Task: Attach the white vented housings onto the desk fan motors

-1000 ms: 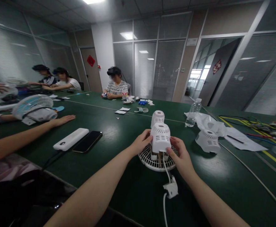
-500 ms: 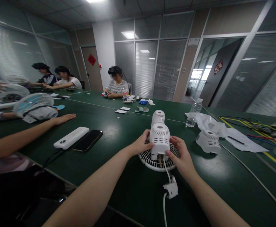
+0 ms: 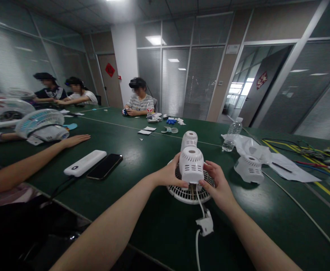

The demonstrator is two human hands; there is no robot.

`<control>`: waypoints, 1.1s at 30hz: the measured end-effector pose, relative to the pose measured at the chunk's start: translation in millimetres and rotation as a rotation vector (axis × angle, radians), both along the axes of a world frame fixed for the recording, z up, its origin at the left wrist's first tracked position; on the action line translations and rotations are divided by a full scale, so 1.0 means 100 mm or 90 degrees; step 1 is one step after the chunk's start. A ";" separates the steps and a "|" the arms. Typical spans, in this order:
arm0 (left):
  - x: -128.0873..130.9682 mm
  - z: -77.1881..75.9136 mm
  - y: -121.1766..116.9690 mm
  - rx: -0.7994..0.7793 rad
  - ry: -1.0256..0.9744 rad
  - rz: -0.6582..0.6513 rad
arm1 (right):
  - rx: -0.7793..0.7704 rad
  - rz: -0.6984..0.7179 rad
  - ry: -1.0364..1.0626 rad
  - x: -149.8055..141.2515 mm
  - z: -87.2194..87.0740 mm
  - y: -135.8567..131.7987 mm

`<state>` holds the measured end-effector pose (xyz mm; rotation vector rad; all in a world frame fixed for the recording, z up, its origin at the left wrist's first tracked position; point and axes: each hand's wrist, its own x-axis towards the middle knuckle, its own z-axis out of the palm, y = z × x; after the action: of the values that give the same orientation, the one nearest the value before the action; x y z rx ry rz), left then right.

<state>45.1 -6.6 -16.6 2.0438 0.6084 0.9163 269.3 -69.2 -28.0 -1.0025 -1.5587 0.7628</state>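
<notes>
A white vented motor cover point(image 3: 192, 165) sits over the back of a round white fan grille point(image 3: 178, 195), which lies on the table in front of me. My left hand point(image 3: 169, 175) grips the cover's left side, its thumb along the lower edge. From the right, my right hand point(image 3: 217, 184) holds it with the thumb at the lower corner; the other fingers curve behind. A white cord runs out below the cover to a small white fitting point(image 3: 206, 224). Just behind stands a similar white vented housing point(image 3: 189, 139). What lies inside the cover is mostly hidden.
To the right are another white cover point(image 3: 249, 169), a water bottle point(image 3: 232, 134), paper point(image 3: 294, 168) and cables. A power bank point(image 3: 85, 163) and phone point(image 3: 105, 166) lie left, near a co-worker's hand point(image 3: 76, 141) and fan point(image 3: 42, 126). Other people sit farther back.
My left thumb has slid down and right, onto the cover's lower edge. The cover has shifted slightly, and my right hand stays nearly in place.
</notes>
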 end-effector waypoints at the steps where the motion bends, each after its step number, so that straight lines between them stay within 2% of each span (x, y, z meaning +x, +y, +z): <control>1: 0.00 0.00 0.00 -0.004 0.001 0.001 | 0.000 0.002 0.000 0.00 0.00 0.00; 12: -0.01 0.00 -0.01 0.013 0.015 -0.014 | 0.005 0.047 -0.015 0.06 0.01 0.03; 21: -0.03 -0.08 0.03 0.000 0.032 -0.020 | -0.017 0.064 0.023 0.06 0.01 0.02; 33: 0.00 -0.03 -0.02 0.000 0.052 -0.012 | 0.022 0.082 -0.088 0.09 -0.08 0.08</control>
<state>45.5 -8.7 -19.4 2.0913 0.6310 0.8248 277.9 -61.2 -36.2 -0.9518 -1.7637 0.7656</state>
